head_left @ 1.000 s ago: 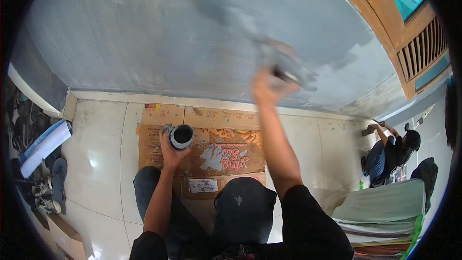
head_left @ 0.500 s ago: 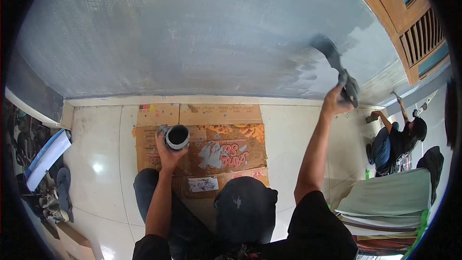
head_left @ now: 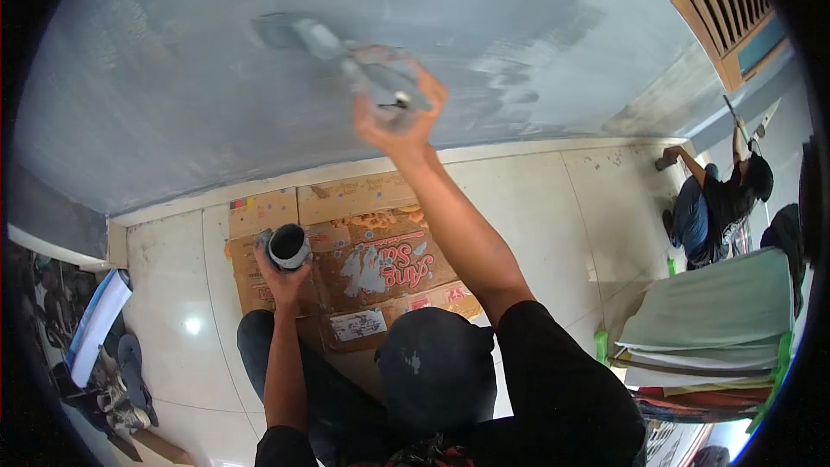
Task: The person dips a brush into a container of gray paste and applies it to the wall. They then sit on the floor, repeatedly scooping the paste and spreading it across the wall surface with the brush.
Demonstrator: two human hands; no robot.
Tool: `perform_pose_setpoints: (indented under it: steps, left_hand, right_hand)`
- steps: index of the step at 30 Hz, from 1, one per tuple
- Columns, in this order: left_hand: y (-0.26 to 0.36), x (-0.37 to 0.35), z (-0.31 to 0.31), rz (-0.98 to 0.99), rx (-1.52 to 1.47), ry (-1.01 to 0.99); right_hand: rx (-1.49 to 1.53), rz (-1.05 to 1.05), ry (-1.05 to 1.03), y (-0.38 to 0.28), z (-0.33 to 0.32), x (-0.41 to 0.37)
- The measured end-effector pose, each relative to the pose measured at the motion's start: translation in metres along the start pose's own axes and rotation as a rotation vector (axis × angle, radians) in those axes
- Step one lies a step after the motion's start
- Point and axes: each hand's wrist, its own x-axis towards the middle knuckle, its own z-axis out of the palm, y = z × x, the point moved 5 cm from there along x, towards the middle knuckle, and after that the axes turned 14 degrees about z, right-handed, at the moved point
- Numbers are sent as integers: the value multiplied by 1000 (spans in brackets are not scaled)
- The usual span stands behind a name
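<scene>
My right hand (head_left: 413, 117), smeared by motion, is wrapped round the handle of a wide paintbrush (head_left: 318, 39). Its dark bristles lie over the grey wall (head_left: 199, 95), toward the upper left. Lower down, my left hand (head_left: 281, 281) grips a small paint cup (head_left: 298, 258) from the side. The cup is upright, light outside and dark within, and I see it from above over the cardboard. Grey smudges mark the fingers of both hands. Streaks of lighter and darker grey cover the wall right of the brush.
Flattened cardboard (head_left: 346, 285) spotted with grey lies on the tiled floor (head_left: 527, 199). At the right, another person (head_left: 718, 199) crouches by the wall. Pale cloths (head_left: 709, 303) hang on a rack nearby. Shoes (head_left: 130, 372) stand at the left; a wooden frame (head_left: 692, 0) edges the wall.
My right hand has swept the brush left across the wall, from the right side to the upper left. The left hand still holds the cup; the whole view has turned slightly.
</scene>
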Motion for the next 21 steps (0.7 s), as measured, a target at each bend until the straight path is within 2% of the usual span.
perform_pose_setpoints:
  steps: [2,4,5,6,9,11,13,15,17,19,20,21]
  left_hand:
    - [-3,-1,0,38,23,-8]
    - [-5,-1,-1,68,47,-9]
    - [-4,-1,0,66,49,-21]
    - [-4,0,1,65,50,-35]
    - [-13,-6,4,13,-51,3]
    - [-10,-6,5,2,-25,-9]
    - [-9,-2,4,-2,7,-13]
    - [-3,1,4,146,197,-69]
    - [-11,-3,4,115,195,-67]
    - [-12,-4,3,91,187,-78]
    - [-8,-3,3,75,187,-79]
    - [-5,-3,5,59,186,-80]
  right_hand:
    - [-197,-18,96,15,-43,-3]
    - [-265,214,110,56,-118,-17]
    - [-337,285,180,60,-150,-8]
    - [-376,188,227,70,-188,-7]
    - [-587,303,242,87,-269,14]
    - [-621,371,249,86,-294,16]
    - [-277,415,276,77,-301,15]
    - [-295,394,273,60,-288,14]
    - [-9,468,262,50,-253,4]
    - [-130,188,252,54,-217,-5]
    - [-199,350,206,54,-196,-5]
    - [-210,350,211,57,-196,-6]
